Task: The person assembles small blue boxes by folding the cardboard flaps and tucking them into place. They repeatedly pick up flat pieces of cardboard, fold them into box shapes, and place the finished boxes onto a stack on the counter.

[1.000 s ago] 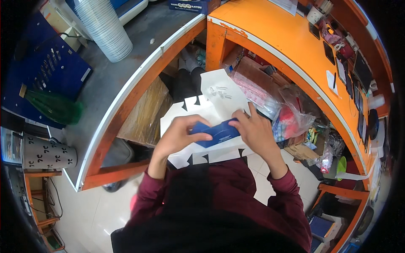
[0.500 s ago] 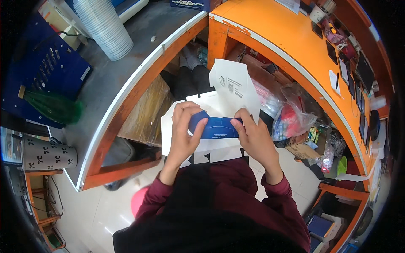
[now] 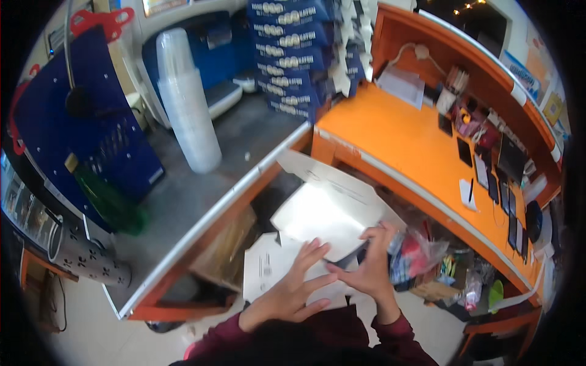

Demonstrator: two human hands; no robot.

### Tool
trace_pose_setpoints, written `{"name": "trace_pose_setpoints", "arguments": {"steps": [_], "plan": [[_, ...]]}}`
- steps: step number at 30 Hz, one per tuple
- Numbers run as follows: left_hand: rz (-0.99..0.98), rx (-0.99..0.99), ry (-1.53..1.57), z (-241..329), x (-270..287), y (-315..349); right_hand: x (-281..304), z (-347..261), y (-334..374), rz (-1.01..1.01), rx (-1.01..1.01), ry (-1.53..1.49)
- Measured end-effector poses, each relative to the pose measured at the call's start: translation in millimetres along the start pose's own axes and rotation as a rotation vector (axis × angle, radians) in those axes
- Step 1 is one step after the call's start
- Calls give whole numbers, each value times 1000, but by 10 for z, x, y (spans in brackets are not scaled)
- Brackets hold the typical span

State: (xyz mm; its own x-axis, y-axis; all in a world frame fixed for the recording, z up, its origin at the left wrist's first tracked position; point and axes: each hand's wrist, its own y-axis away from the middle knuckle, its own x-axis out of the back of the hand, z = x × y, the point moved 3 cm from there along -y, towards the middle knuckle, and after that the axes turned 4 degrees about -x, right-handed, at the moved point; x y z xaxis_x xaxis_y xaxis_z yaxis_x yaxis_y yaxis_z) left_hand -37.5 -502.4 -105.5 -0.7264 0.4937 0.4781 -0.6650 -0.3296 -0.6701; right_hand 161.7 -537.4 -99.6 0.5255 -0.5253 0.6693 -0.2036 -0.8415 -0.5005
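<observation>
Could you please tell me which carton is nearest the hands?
The white carton, spread open; the blue cartons are in a stack on the grey counter.

Lighting fairly bright & even, w/ strongest glare on the white card [image 3: 320, 210] mid-scene, plus small warm lights [image 3: 466, 7] far right vs a dark panel [image 3: 488, 30]; under the orange counter [image 3: 384, 131] & grey counter [image 3: 183, 229] it drops to shadow, near clothing [image 3: 293, 348] almost black. Motion blur softens L hand [image 3: 293, 287], R hand [image 3: 369, 268], clear cups [image 3: 189, 116] far left & blue boxes [image 3: 287, 58] far off, so fine detail smears. Fisheye bends counter edges, w/ black vignette L & R
</observation>
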Motion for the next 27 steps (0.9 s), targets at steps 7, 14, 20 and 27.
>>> {"name": "trace_pose_setpoints", "arguments": {"steps": [7, 14, 20, 27], "plan": [[-603, 517, 162, -555, 263, 1455, 957, 295, -1522, 614, 304, -550], [-475, 788, 390, -503, -189, 1593, 1576, -578, -3665, 1114, 683, -297], [-440, 867, 458, -528, -129, 1563, 1694, -1319, -5235, 1065, 789, 195], [-359, 844, 549, -451, -45, 1693, 1289, -1526, -5579, 661, 733, 221]]}}
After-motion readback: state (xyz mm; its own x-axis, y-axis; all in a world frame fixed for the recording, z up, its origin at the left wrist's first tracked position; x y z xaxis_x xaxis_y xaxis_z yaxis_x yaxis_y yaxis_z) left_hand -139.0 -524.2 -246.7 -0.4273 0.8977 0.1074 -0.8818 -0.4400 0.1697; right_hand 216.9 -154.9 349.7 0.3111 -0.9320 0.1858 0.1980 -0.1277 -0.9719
